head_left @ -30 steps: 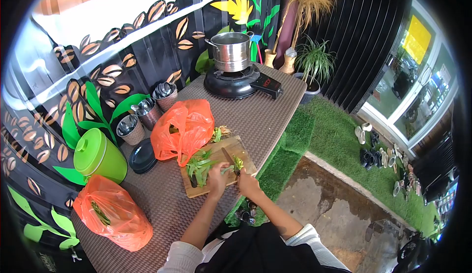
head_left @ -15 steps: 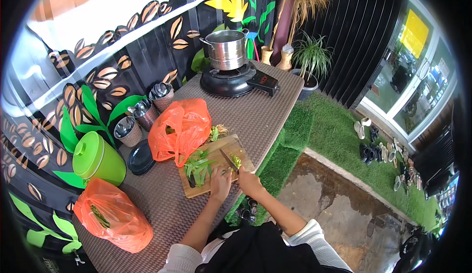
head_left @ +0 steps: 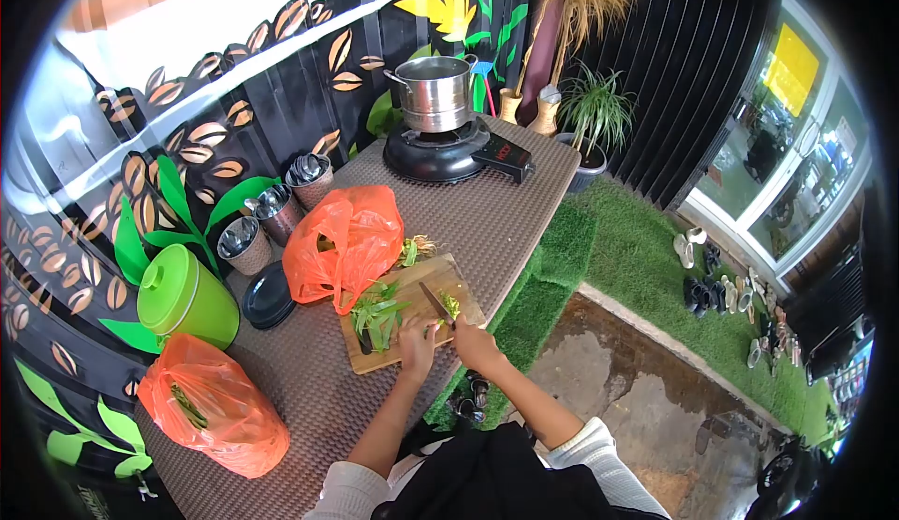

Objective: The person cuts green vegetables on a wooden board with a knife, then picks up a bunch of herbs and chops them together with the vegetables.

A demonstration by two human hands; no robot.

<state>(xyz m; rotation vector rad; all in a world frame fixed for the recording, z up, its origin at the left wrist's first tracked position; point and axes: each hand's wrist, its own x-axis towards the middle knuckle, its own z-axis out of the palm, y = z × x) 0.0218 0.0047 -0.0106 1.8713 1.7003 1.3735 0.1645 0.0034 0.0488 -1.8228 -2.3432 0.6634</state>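
Observation:
A wooden cutting board (head_left: pixel 386 359) lies near the table's edge in front of me. My right hand (head_left: pixel 478 346) is closed round the handle of a knife (head_left: pixel 435 302), its blade low over the board. Beside the blade sits a small heap of chopped greens (head_left: pixel 451 306). My left hand (head_left: pixel 418 342) rests on the board left of the knife, fingers curled; what they pinch is hidden. Long leafy greens (head_left: pixel 376 312) lie on the board's left part, close to my left fingers. A dark object, partly covered by leaves, lies beneath them.
An orange plastic bag (head_left: pixel 348 239) touches the board's far side; another bag (head_left: pixel 220 412) stands near left. Around them are a green lidded bucket (head_left: pixel 192 300), dark plates (head_left: pixel 269 297) and cutlery cups (head_left: pixel 245 247). A steel pot (head_left: pixel 434 97) sits on a portable stove (head_left: pixel 433 157).
My left fingers have shifted slightly beside the knife. The knife and right hand stay almost in place, and the view has moved a little.

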